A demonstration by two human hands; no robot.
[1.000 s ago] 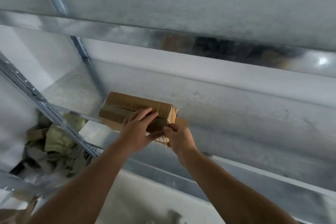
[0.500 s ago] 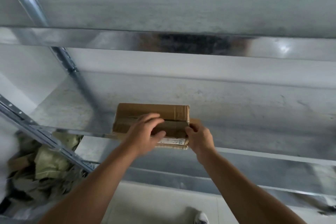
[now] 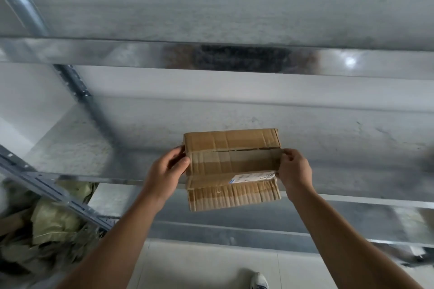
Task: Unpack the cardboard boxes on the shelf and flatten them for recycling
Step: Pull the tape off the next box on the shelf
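A small brown cardboard box (image 3: 231,166) with tape strips and a white shipping label is held over the front edge of a metal shelf (image 3: 352,138). Its near flap hangs open and down toward me. My left hand (image 3: 168,171) grips the box's left end, thumb on the front. My right hand (image 3: 293,169) pinches the right end near the label. The inside of the box is not visible.
A shiny metal beam (image 3: 117,54) of the upper shelf level crosses above. A slotted upright (image 3: 54,192) runs diagonally at the left, with a heap of crumpled green bags and cardboard scraps (image 3: 47,225) behind it. A shoe (image 3: 259,280) stands on the pale floor below.
The box has shifted right along the shelf edge and turned square to me. My hands moved from its top and right corner out to its two ends, and the near flap now hangs open.
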